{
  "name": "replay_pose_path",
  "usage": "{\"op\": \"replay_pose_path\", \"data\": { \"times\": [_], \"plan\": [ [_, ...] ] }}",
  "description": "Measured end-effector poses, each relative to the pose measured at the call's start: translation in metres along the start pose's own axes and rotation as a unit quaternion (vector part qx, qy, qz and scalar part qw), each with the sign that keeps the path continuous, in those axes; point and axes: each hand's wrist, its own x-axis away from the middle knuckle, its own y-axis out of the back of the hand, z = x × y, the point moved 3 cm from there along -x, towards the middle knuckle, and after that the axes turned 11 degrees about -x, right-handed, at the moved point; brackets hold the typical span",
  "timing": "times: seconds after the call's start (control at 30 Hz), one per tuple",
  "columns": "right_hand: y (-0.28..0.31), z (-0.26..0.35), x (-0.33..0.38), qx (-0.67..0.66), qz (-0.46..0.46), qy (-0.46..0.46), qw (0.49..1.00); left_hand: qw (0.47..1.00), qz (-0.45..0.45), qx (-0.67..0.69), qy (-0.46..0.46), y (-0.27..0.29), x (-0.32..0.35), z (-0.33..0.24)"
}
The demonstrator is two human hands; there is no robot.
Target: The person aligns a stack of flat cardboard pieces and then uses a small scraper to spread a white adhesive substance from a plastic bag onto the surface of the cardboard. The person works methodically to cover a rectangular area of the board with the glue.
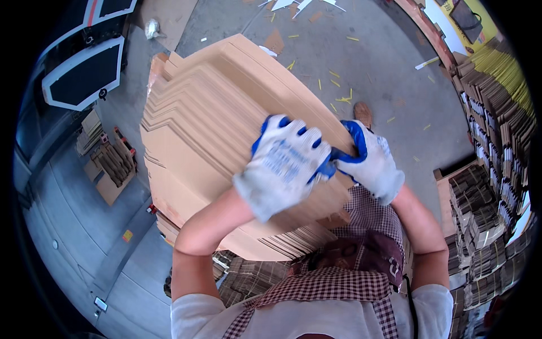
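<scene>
A thick stack of flat brown cardboard sheets (195,133) fills the middle in front of me, its layered edges partly smeared by motion. Over its near right part lies my left hand (285,164), in a white glove with blue-coated fingers. Those fingers are bent down onto the sheets, and their tips are hidden. My right hand (370,161), gloved the same way, is curled at the stack's right edge, blue palm side partly showing. The two thumbs come close together above the near corner; whether they pinch anything thin there is hidden.
Yellow strips (335,82) and paper scraps litter the grey floor (316,53). Bundled cardboard stacks (480,209) line the right side. At left stand a pallet with cardboard pieces (113,164) and a machine with dark panels (84,76). A brown shoe (363,114) shows beyond my right hand.
</scene>
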Motion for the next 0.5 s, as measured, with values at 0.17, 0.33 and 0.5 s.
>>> {"op": "replay_pose_path", "data": {
  "times": [0.17, 0.33, 0.5],
  "plan": [
    [-0.004, 0.000, 0.003, -0.010, -0.005, -0.018, 1.000, 0.999, 0.010, -0.032, -0.008, -0.015, -0.005, 0.004],
    [-0.002, 0.000, 0.001, -0.016, 0.009, -0.080, 0.997, 0.997, 0.068, -0.038, -0.001, 0.021, 0.020, -0.010],
    [-0.007, -0.005, 0.002, -0.018, -0.008, -0.030, 0.999, 0.999, 0.021, -0.039, 0.008, -0.024, 0.004, 0.011]
  ]
}}
